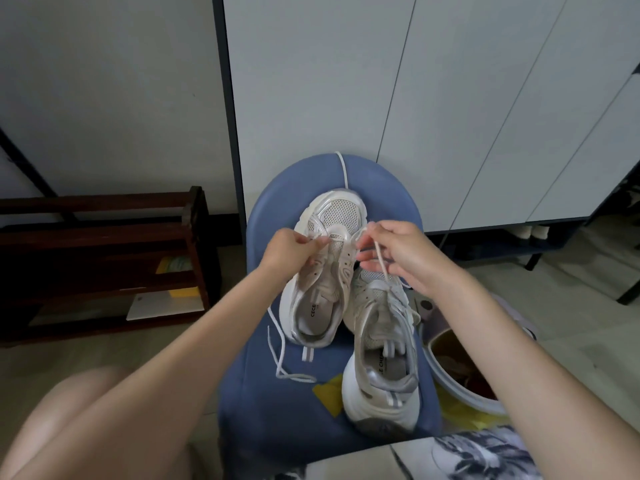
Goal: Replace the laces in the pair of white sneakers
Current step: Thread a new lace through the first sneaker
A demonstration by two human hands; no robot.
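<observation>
Seen from the head camera: two white sneakers on a blue stool (pixel 277 403), toes pointing away. Left hand (pixel 287 252) pinching the eyelet edge of the far sneaker (pixel 320 271), which lies beside and partly over the toe of the near sneaker (pixel 377 358). Right hand (pixel 398 254) pinching a cream lace (pixel 381 263) that runs down to the near sneaker. Loose white lace (pixel 282 355) trailing over the seat at left. Dark shelf (pixel 104 258) against the wall, bin (pixel 460 372) at right.
</observation>
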